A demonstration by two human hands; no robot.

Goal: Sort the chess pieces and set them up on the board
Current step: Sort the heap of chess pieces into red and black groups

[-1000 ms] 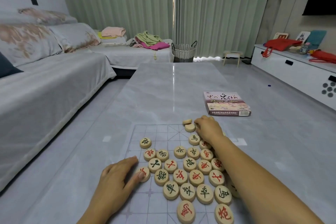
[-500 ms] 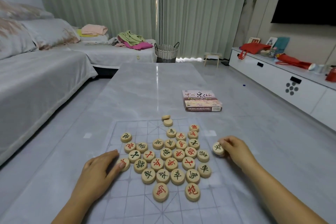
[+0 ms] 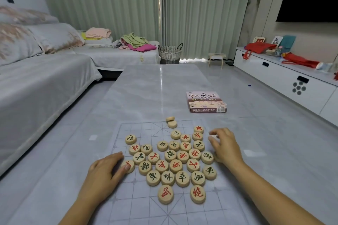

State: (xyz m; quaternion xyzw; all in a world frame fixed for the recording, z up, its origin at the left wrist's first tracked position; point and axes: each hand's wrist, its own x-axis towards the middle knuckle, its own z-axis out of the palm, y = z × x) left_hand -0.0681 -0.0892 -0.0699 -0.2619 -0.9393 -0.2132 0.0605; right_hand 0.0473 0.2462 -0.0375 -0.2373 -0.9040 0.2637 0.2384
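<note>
Pieces [image 3: 175,159] lie clustered mid-board [image 3: 128,206], unsorted, between our hands. Right hand [image 3: 224,145] is loosely curled just right of the cluster, grip contents unclear. Left hand [image 3: 105,171] rests flat, fingertip on a red piece [image 3: 130,165] at the left edge.

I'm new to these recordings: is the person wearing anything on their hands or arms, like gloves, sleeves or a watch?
Nothing shows. The left hand and right hand are bare, without gloves or visible rings. Both forearms are uncovered down to the picture's bottom edge: no sleeves, watch or bracelet in view.
</note>
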